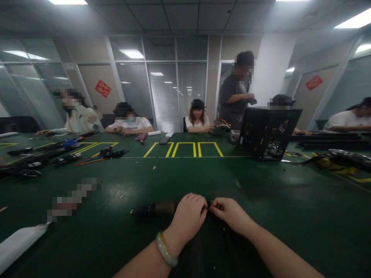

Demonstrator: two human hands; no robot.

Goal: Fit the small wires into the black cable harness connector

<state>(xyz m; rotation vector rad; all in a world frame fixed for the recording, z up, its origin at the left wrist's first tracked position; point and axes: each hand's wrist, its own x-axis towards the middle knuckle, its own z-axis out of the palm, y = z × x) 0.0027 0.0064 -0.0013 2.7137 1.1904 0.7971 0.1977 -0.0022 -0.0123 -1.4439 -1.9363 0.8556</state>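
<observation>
A dark cylindrical tool [164, 209] lies sideways on the green table [179, 177], its metal tip pointing left. Over its right end is my left hand [191, 212], fingers curled round it, with a pale bangle [166, 249] on the wrist. Close beside, to the right, my right hand [227, 212] has thumb and fingers pinched together at a small dark piece, too small and dim to name. The fingertips of both hands almost meet. Dark shapes beneath the hands are hard to make out.
Bundled black cables [37, 156] lie at the left and more cables [106, 152] nearer the middle. A black computer case [268, 133] stands at the back right. Straps and cables [344, 160] lie at the far right. Several people are across the table.
</observation>
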